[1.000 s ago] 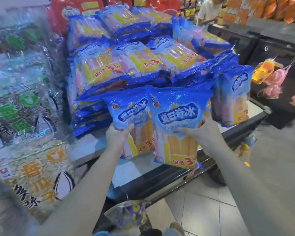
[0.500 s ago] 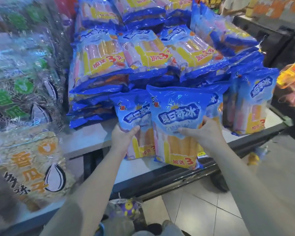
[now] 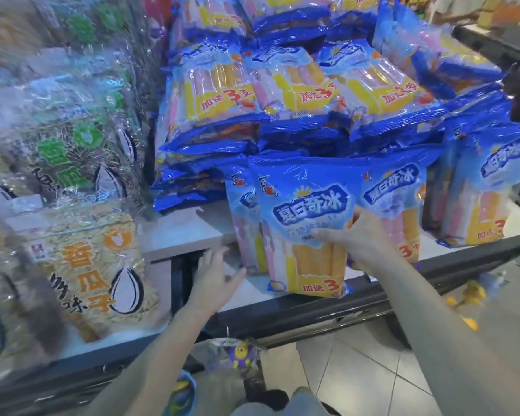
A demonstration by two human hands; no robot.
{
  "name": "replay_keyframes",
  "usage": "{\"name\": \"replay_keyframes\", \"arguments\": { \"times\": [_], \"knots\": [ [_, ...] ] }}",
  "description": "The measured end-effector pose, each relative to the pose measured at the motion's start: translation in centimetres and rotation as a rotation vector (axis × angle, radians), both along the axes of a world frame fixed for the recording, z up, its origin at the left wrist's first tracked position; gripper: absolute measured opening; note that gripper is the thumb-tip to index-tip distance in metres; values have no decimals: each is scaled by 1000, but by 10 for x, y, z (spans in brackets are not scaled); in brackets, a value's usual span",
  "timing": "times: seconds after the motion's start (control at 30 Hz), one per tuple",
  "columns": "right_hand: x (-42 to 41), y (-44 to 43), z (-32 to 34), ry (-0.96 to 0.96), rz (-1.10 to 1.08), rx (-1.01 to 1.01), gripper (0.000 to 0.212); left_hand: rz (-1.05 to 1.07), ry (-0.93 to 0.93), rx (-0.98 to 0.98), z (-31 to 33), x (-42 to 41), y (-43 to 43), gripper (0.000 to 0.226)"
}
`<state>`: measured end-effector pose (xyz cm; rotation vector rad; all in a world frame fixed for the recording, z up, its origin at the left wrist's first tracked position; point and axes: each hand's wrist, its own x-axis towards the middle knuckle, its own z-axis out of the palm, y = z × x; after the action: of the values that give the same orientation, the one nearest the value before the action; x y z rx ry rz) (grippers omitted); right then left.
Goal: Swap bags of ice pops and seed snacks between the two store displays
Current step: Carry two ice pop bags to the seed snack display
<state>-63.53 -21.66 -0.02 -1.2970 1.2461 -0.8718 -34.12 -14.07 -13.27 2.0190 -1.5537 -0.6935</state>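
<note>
Grey floor tiles (image 3: 357,373) and the dark rail (image 3: 373,300) of the right-hand display lie closest to you. Just above them your left hand (image 3: 213,277) hangs over the gap between the two displays, fingers spread and holding nothing, blurred and touching no bag.

Your right hand (image 3: 362,237) pinches the front ice pop bag (image 3: 303,205) at its right edge, thumb across the printed face and fingers curled behind. The bag stands upright on the white shelf (image 3: 186,232) near the front lip, leaning against a second upright bag (image 3: 243,214) behind it.

To your left, on the other display, a seed snack bag (image 3: 93,265) stands facing you, with more seed bags behind it too blurred to count. Farthest back, the stacked ice pop bags (image 3: 252,91) lie flat in a tall pile.

You look to be midway through one swap: an ice pop bag is in hand but not yet off its display. Next, likely carry it left across the gap, and use the free hand to take a seed bag, gripping the slippery film firmly.
</note>
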Motion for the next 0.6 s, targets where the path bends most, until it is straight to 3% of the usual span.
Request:
{"name": "replay_keyframes", "arguments": {
  "times": [0.1, 0.2, 0.37, 0.6],
  "knots": [
    [15, -1, -9, -21, 19, 26, 39, -190, -229, 206, -27, 2, 24, 95],
    [26, -5, -24, -42, 44, 43, 57, -290, -370, 261, -38, 5, 35, 115],
    [39, -11, -41, -16, 90, 82, 45, -343, -428, 294, -38, 8, 33, 105],
    [47, -17, -38, 52, 93, 79, 44, -355, -420, 303, -43, 11, 30, 120]
  ]
}}
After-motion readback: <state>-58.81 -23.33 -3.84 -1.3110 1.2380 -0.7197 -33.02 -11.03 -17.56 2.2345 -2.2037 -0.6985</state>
